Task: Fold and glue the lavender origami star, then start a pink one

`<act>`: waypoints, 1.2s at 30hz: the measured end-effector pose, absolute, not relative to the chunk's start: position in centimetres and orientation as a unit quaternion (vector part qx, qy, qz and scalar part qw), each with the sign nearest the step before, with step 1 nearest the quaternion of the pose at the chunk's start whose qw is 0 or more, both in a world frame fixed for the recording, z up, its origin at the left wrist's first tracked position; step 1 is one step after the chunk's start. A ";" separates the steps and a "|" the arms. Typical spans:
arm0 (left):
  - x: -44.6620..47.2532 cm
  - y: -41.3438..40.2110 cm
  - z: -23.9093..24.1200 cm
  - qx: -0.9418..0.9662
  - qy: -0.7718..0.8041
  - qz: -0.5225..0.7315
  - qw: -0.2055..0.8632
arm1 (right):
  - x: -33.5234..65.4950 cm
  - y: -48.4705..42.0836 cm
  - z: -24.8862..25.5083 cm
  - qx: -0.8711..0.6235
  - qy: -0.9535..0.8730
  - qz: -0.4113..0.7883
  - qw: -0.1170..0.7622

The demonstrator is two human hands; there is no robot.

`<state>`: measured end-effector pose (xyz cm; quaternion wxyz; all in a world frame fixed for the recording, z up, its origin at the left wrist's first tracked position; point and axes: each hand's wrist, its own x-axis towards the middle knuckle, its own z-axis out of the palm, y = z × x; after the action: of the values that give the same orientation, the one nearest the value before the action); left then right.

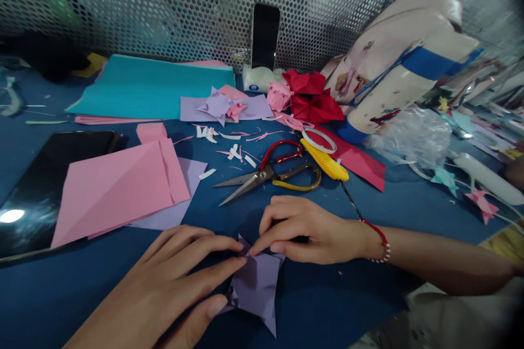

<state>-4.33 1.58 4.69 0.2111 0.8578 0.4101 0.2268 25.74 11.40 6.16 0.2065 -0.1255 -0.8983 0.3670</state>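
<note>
Purple paper star (256, 286) on worktop (327, 311) — points mostly shaped, upper one seemingly unfinished. Left hand (176, 270) spread, steadying edge; right hand (313, 230) fingers pressing upper point — pinch unclear.

Scissors (266, 173) behind paper star (257, 289); bottle (395, 95) apparently against bag (397, 22).

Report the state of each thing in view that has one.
Pointed purple paper piece: folded
Left hand: spread, touching the piece
Right hand: curled, touching the piece
Red-and-yellow-handled metal scissors: blades open
Slim black phone: upright, screen dark
Wide black tablet: partly covered, screen dark
Pink paper sheets: creased
White paper strips: scattered
</note>
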 end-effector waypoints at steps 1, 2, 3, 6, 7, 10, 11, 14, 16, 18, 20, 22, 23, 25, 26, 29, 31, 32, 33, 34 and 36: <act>-4.4 1.6 4.7 0.856 0.413 0.226 0.212 | 25.8 11.4 6.1 -0.126 -0.899 0.366 0.203; -4.4 1.5 4.6 0.854 0.418 0.226 0.212 | 25.8 11.4 6.1 -0.128 -0.900 0.367 0.198; -4.4 1.5 4.6 0.852 0.422 0.225 0.212 | 25.8 11.4 6.1 -0.130 -0.901 0.367 0.193; -4.3 1.5 4.7 0.852 0.421 0.225 0.214 | 25.8 11.4 6.1 -0.134 -0.901 0.369 0.187; -4.3 1.5 4.8 0.853 0.418 0.226 0.214 | 25.8 11.4 6.1 -0.134 -0.900 0.369 0.189; -4.2 1.6 4.8 0.856 0.412 0.229 0.212 | 25.8 11.4 6.2 -0.127 -0.898 0.370 0.203; -4.2 1.6 4.8 0.857 0.411 0.230 0.210 | 25.8 11.4 6.2 -0.126 -0.897 0.370 0.205; -4.2 1.7 4.7 0.858 0.411 0.229 0.206 | 25.8 11.4 6.2 -0.131 -0.898 0.370 0.200; -4.2 1.7 4.7 0.858 0.412 0.226 0.207 | 25.8 11.4 6.2 -0.135 -0.899 0.370 0.192; -4.2 1.7 4.7 0.858 0.413 0.225 0.207 | 25.8 11.4 6.2 -0.137 -0.899 0.370 0.189; -4.2 1.7 4.8 0.859 0.412 0.225 0.205 | 25.8 11.4 6.2 -0.136 -0.900 0.369 0.188; -4.1 1.7 4.8 0.859 0.412 0.225 0.203 | 25.8 11.4 6.2 -0.135 -0.899 0.369 0.192; -4.1 1.7 4.8 0.859 0.412 0.226 0.203 | 25.8 11.4 6.2 -0.135 -0.899 0.369 0.194; -4.1 1.7 4.8 0.859 0.412 0.227 0.202 | 25.8 11.4 6.2 -0.134 -0.898 0.369 0.201; -4.1 1.7 4.8 0.859 0.412 0.228 0.203 | 25.7 11.4 6.2 -0.132 -0.897 0.369 0.203; -4.0 1.6 4.8 0.858 0.412 0.229 0.203 | 25.7 11.4 6.2 -0.126 -0.897 0.369 0.210; -4.0 1.6 4.8 0.860 0.413 0.226 0.198 | 25.7 11.4 6.2 -0.125 -0.896 0.370 0.212; -4.0 1.6 4.9 0.861 0.414 0.224 0.195 | 25.7 11.4 6.1 -0.126 -0.896 0.371 0.211; -3.9 1.6 4.9 0.862 0.413 0.223 0.192 | 25.7 11.4 6.1 -0.128 -0.895 0.373 0.209; -3.9 1.6 4.9 0.863 0.411 0.223 0.191 | 25.7 11.4 6.1 -0.130 -0.895 0.373 0.208; -3.8 1.7 5.0 0.865 0.408 0.225 0.189 | 25.7 11.4 6.1 -0.130 -0.895 0.373 0.208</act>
<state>-3.79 1.71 4.99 0.1885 0.8647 0.4075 0.2251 25.70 11.41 6.08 0.2075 -0.1297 -0.8951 0.3728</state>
